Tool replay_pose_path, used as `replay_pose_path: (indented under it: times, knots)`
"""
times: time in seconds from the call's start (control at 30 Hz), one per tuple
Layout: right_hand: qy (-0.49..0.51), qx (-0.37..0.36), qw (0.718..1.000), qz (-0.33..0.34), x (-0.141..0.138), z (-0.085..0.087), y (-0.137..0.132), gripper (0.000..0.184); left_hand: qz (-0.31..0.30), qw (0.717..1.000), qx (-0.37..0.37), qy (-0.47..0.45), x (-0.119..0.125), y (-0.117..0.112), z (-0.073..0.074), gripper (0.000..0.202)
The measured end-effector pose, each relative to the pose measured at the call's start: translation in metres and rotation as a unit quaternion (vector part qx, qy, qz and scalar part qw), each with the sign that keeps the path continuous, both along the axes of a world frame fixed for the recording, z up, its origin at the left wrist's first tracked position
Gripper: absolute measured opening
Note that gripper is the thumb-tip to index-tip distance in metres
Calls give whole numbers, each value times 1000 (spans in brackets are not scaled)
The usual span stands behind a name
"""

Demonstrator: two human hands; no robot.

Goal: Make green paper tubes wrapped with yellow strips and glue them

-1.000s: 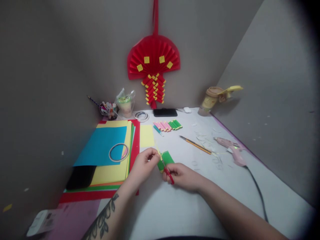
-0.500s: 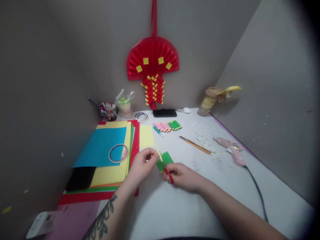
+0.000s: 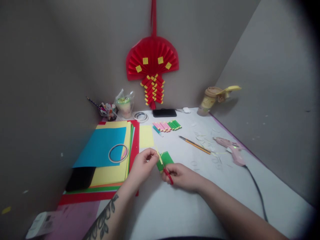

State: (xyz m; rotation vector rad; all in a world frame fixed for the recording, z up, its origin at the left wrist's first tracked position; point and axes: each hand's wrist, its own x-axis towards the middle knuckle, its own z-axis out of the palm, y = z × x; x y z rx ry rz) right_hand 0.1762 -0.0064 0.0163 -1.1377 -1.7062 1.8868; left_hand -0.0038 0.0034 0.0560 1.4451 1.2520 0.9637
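Observation:
My left hand (image 3: 143,165) is pinched shut on a thin yellow paper strip (image 3: 158,152) just above the white table. Close beside it, my right hand (image 3: 183,175) grips small red-handled scissors (image 3: 167,171), whose blades point up toward the strip. A small green paper piece (image 3: 165,159) lies on the table right behind the two hands. A pale yellow sheet (image 3: 146,136) lies a little farther back.
A stack of coloured paper (image 3: 105,153) with a tape ring (image 3: 118,152) lies at left. Rolled pink and green paper pieces (image 3: 167,125), a pencil (image 3: 195,145), a pink glue gun (image 3: 231,149) with cord, a phone (image 3: 164,112) and a cup (image 3: 209,100) sit behind. A red paper fan (image 3: 152,63) hangs on the wall.
The hands have stayed in nearly the same place; the scissors and strip have shifted only slightly.

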Motion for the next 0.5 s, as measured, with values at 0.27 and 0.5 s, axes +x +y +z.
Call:
replay_pose_path:
  times: [0.27,0.5]
  knots:
    - [8,-2,1000,1,1,-4,-1,6,-12,1000,7,10,0,0,-3,14]
    - [6,5,1000,1,1,-3,1,5,-13,1000,4,11,1,1,-3,15]
